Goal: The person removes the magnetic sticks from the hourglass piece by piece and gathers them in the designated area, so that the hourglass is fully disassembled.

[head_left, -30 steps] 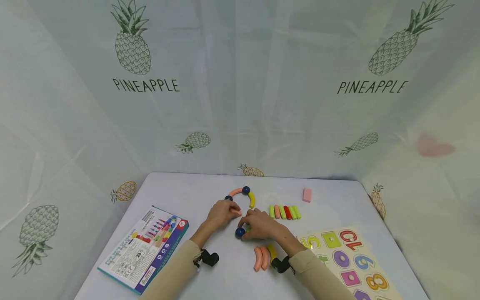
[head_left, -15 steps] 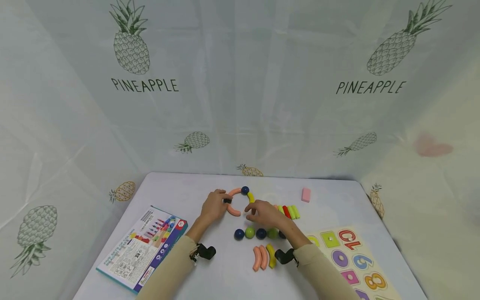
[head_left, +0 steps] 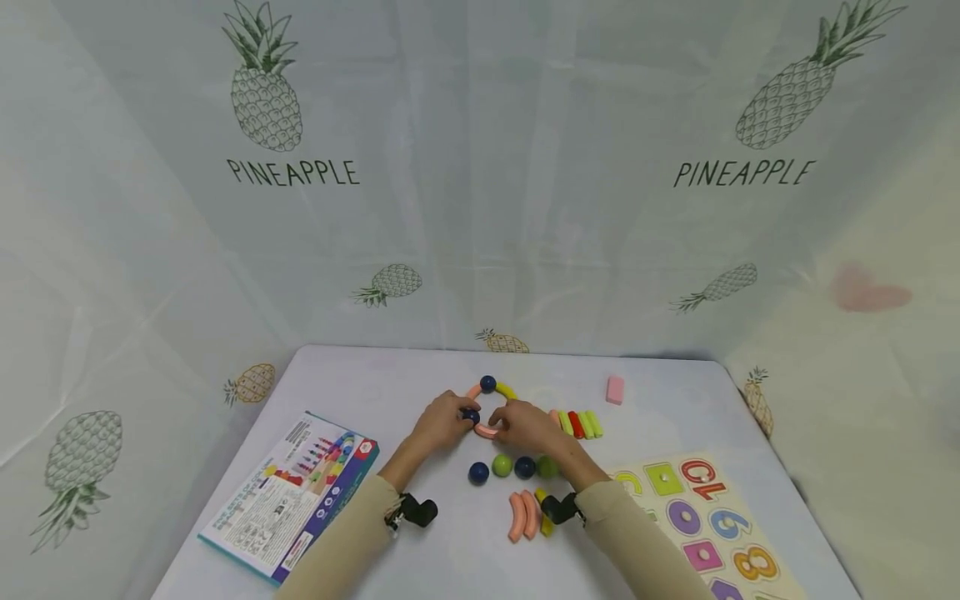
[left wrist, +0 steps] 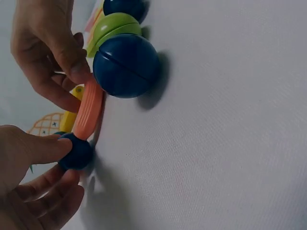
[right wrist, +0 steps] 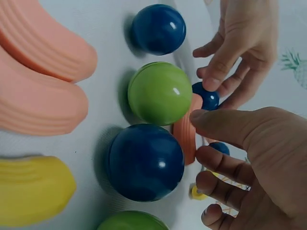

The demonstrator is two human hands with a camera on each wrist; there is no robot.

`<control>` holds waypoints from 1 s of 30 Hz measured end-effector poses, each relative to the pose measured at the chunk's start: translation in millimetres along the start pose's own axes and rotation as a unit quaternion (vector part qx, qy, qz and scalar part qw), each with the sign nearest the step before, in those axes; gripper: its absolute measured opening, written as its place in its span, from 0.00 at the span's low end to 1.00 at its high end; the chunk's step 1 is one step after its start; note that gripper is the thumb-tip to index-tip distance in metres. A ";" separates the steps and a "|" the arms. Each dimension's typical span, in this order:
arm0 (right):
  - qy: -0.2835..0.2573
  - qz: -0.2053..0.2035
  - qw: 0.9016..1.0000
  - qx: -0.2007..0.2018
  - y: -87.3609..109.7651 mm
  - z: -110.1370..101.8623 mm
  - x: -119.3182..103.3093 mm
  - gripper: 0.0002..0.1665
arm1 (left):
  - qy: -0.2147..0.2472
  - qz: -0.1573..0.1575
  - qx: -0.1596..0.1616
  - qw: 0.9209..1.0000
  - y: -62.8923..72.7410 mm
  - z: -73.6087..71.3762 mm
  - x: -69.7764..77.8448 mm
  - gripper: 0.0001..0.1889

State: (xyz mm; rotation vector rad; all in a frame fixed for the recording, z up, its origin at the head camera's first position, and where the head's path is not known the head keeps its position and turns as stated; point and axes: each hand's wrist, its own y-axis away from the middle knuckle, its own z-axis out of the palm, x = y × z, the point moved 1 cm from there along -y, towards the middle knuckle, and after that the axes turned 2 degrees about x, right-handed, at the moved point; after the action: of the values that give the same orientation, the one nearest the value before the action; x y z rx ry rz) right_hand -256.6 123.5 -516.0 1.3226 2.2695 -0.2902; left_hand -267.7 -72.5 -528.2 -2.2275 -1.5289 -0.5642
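Note:
On the table lies a partial ring of curved sticks and balls. My left hand (head_left: 442, 421) pinches the ring's left blue ball (left wrist: 76, 152) between thumb and fingers. From that ball runs a ribbed orange curved stick (left wrist: 89, 109); my right hand (head_left: 527, 427) pinches its other end. Another orange curved stick (head_left: 473, 392) leads up to a second blue ball (head_left: 487, 384), followed by a yellow curved stick (head_left: 506, 390) partly behind my right hand. Nearer me stands a row of loose balls, including a blue ball (head_left: 478, 473) and a green ball (right wrist: 159, 93).
Two orange curved sticks (head_left: 523, 515) and a yellow one (head_left: 546, 525) lie near my right wrist. Short coloured sticks (head_left: 576, 424) and a pink block (head_left: 615, 390) sit right of the ring. A printed box (head_left: 292, 496) is at left, a number puzzle board (head_left: 705, 525) at right.
My left hand has gone from the lower orange stick to the blue ball. My right hand has left the ball row and taken the orange stick's end. The ring has shifted and turned slightly.

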 end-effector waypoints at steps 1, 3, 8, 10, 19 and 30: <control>0.006 0.006 1.000 0.000 -0.2 0.7 0.3 0.12 | 0.000 0.003 -0.003 1.000 -0.5 1.0 -0.2 0.14; 0.022 0.014 1.000 0.000 -0.7 1.8 0.8 0.11 | 0.000 0.007 -0.008 1.000 -1.2 3.0 -0.5 0.14; 0.045 0.027 0.999 0.000 -0.9 3.3 1.1 0.10 | 0.005 0.023 -0.005 1.000 -2.3 6.5 -0.9 0.14; 0.050 0.025 0.998 0.001 -0.6 3.7 1.6 0.10 | 0.008 0.028 -0.004 1.000 -2.4 6.9 -0.3 0.14; 0.064 -0.023 0.998 -0.001 -0.7 2.2 6.6 0.11 | 0.016 0.030 0.001 0.999 -3.2 7.0 1.0 0.14; -0.027 -0.041 0.999 0.015 6.8 -18.2 2.9 0.10 | -0.002 0.006 -0.003 1.000 -3.0 4.7 2.1 0.15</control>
State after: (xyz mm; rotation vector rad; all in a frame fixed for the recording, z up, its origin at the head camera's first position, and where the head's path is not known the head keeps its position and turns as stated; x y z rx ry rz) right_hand -257.6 136.7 -501.5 1.2237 2.2868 -0.3852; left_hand -269.3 -67.3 -530.8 -2.2418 -1.5163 -0.5626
